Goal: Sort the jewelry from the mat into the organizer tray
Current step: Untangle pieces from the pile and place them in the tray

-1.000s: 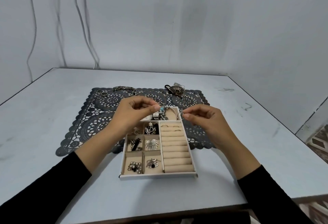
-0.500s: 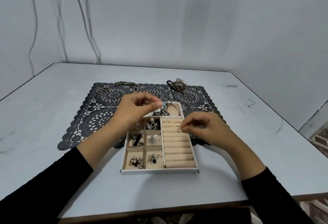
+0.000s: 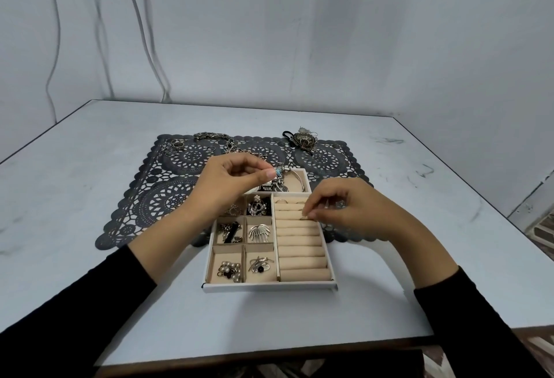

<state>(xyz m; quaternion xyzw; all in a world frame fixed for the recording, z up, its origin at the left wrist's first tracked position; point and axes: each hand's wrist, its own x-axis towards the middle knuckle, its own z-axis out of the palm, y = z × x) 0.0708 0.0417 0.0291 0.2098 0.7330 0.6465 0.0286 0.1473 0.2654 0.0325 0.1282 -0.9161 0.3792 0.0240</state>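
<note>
A white organizer tray with beige compartments lies on the table, its far end on a dark lace mat. My right hand pinches a small ring down against the upper ring rolls on the tray's right side. My left hand hovers over the tray's far left and pinches a small turquoise-tipped piece. Brooches and earrings fill the small left compartments. A bangle lies in the far compartment.
On the mat's far left lie several rings and a chain bracelet. A dark ornate pendant with a cord sits at the mat's far right. The table edge runs close below the tray; walls stand behind.
My right hand has come down from above the tray's far end to the ring rolls, pressing the ring onto them. My left hand has stayed almost still.
</note>
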